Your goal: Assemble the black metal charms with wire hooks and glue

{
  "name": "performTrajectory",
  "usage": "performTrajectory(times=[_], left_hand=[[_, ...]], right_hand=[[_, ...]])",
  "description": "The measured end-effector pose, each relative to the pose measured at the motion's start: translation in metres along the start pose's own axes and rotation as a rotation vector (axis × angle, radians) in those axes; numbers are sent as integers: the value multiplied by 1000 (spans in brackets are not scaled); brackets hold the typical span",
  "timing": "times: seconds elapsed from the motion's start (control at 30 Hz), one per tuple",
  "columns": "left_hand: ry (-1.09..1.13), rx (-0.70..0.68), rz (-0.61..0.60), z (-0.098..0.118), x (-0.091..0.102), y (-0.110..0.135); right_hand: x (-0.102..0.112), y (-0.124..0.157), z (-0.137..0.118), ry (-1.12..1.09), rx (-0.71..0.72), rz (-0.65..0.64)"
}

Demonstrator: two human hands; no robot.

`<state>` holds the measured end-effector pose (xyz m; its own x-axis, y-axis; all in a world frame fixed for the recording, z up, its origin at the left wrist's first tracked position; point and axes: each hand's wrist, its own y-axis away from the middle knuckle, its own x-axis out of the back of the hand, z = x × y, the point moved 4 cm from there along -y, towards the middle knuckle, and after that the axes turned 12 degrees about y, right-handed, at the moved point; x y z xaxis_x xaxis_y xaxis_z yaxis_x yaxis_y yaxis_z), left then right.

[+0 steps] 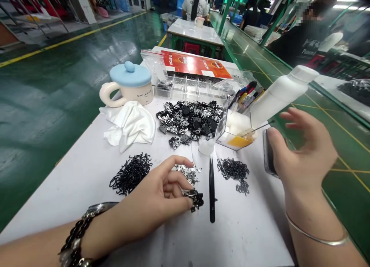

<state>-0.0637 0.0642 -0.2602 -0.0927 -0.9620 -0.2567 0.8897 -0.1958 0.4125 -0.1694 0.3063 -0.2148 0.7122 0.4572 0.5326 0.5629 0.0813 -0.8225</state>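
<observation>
Left hand [162, 197] is gripping a small black-and-metal part [197, 201] between thumb and curled fingers, the index finger reaching out above; that part is sitting just to the left of the black tweezers [212, 193], which are lying on the white table [245, 228] with their tips pointing away; and over to the right of the tweezers, the right hand [306, 147] is hanging open, thumb and fingers apart, its thumb overlapping a dark phone [269, 155], though I cannot tell whether they are touching!

Small silver plates [187, 174] are spreading just left of the tweezers; farther left, a heap of black hooks [131, 174] is lying loose, while a smaller hook heap [233, 169] is resting to their right; beyond the tips, a white cap [206, 146] is standing close by, and a big pile of black-and-metal pieces [193, 118] is sprawling behind it; far left beyond the tweezers, a white cloth [131, 126] is lying crumpled, a blue-lidded mug [130, 89] is standing; far right beyond them, a white bottle [283, 93] is leaning.
</observation>
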Motion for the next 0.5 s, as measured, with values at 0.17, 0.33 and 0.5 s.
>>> performTrajectory(times=[0.17,0.33,0.5], left_hand=[[275,117,-34,-3,-3,-2],[353,116,-40,-3,-4,-3],[405,130,-78,-4,-5,-2]], right_hand=[[14,13,-54,-266,165,-245],[6,42,-99,-590,368,-774],[-1,46,-99,-664,319,-828]])
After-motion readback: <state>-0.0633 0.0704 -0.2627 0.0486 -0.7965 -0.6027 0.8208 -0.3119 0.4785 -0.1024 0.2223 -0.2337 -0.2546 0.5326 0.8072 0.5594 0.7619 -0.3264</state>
